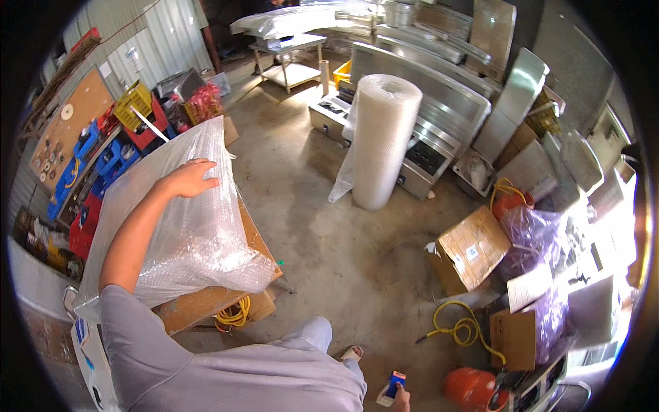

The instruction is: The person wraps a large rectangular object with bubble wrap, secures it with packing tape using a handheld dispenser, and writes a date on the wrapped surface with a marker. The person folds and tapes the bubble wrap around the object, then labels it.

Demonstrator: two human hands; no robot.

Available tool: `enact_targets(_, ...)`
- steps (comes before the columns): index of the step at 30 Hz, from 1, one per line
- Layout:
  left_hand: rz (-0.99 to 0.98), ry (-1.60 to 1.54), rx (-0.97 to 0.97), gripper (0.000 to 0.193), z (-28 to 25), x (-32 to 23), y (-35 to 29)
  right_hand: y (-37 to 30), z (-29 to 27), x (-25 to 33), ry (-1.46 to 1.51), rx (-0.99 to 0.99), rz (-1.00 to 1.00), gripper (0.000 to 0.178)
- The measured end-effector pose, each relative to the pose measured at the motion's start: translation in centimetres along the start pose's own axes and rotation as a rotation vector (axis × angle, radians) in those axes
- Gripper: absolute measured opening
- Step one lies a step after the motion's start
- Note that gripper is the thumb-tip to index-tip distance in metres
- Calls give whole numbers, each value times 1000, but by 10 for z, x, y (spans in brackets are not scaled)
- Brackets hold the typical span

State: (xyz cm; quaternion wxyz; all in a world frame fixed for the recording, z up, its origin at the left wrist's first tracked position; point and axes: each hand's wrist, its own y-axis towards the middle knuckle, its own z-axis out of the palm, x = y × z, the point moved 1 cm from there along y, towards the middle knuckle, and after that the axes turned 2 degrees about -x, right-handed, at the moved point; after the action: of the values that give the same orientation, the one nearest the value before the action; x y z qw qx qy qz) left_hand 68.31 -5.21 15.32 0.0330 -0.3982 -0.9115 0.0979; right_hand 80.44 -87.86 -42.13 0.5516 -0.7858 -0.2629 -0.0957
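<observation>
My left hand (187, 180) lies palm down on a sheet of clear bubble wrap (185, 233), with its fingers stretched out and a little apart. The wrap drapes over a brown cardboard-topped surface (199, 307), whose near and right edges show beneath it. What else may lie under the wrap cannot be made out. Low in the picture, away from the wrap, my right hand (402, 399) closes round a small blue and white hand-held tool (392, 387). Its exact kind is unclear.
A tall roll of bubble wrap (386, 144) stands on the floor ahead. Metal cooktops (420, 165) lie behind it. To the right are a cardboard box (473, 248), a yellow hose (461, 331) and an orange gas cylinder (470, 388). Coloured bins (134, 106) line the left wall.
</observation>
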Motion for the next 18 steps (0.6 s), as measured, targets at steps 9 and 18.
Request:
enact_targets(9, -272, 127, -6, 80, -11, 53, 93, 82, 91, 283, -167, -122, -237, 45)
enact_targets(18, -324, 192, 6, 75, -24, 106, 192, 51, 377, 478, -415, 180, -495, 48)
